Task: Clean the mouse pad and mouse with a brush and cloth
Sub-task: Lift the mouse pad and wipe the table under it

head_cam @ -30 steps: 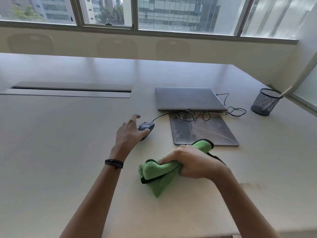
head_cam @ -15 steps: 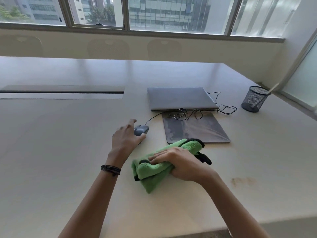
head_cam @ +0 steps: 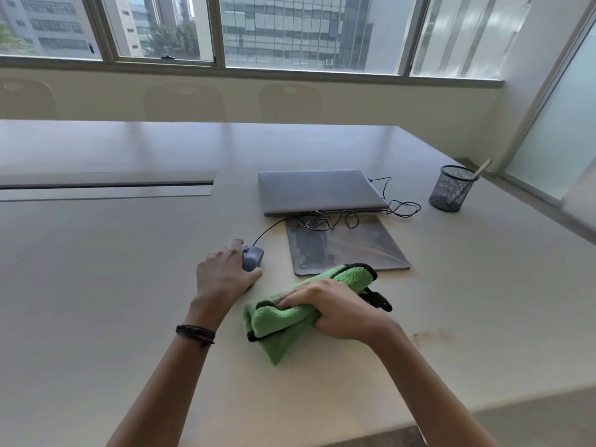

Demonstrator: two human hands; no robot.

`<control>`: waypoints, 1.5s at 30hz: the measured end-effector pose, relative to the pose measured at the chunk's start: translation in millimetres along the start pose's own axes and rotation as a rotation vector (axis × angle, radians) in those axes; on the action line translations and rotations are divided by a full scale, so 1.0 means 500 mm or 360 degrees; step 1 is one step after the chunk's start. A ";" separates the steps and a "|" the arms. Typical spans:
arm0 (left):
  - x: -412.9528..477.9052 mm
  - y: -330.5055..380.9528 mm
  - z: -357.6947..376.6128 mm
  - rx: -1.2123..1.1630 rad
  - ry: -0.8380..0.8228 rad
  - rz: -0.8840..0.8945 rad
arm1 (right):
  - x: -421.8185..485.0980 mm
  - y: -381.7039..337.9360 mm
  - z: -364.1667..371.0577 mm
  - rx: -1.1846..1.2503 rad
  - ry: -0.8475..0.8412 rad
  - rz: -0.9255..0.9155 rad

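Cloth (head_cam: 283,317), bunched tight in the right hand (head_cam: 335,312), has slid nearer the mouse (head_cam: 253,257), which the left hand (head_cam: 224,275) still clasps, just left of the pad (head_cam: 348,246) (mouse-wiping looks imminent).

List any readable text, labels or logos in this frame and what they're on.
None readable.
The closed laptop, mouse pad, green cloth and mesh pen cup show no print.
The mouse, partly under the left hand, shows no legible mark.
The buildings outside are too blurred for any signs.
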State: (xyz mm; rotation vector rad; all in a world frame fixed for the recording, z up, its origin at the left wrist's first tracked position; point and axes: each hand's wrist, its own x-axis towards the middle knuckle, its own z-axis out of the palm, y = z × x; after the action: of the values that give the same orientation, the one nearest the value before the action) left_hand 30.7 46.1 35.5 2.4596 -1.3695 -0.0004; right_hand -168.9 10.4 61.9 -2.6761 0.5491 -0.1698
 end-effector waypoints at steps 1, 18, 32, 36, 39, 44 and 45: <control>0.000 0.001 0.000 0.0012 -0.0005 -0.0002 | -0.009 0.006 -0.008 0.0018 -0.0084 0.0000; -0.027 0.058 -0.007 -0.0206 0.0246 0.0160 | -0.065 0.039 -0.059 -0.0044 -0.0370 -0.0121; -0.024 0.168 0.094 -0.0316 -0.0196 0.0540 | -0.266 0.282 -0.160 -0.0457 0.0858 0.1393; -0.028 0.163 0.109 -0.0234 -0.0281 0.0551 | -0.264 0.298 -0.121 -0.0378 0.0760 0.1447; -0.027 0.160 0.109 -0.0189 -0.0283 0.0581 | -0.256 0.291 -0.101 -0.0416 0.0701 0.1425; -0.033 0.158 0.110 -0.0216 -0.0208 0.0558 | -0.240 0.232 -0.083 -0.0359 0.0614 0.1290; -0.034 0.157 0.111 -0.0243 -0.0191 0.0551 | -0.234 0.213 -0.075 -0.0353 0.0594 0.1242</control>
State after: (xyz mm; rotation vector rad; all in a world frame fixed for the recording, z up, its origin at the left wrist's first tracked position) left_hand -52.4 6.5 2.1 2.1016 -1.7609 -0.1679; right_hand -320.9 -46.1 48.2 -2.4137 1.7540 -0.3941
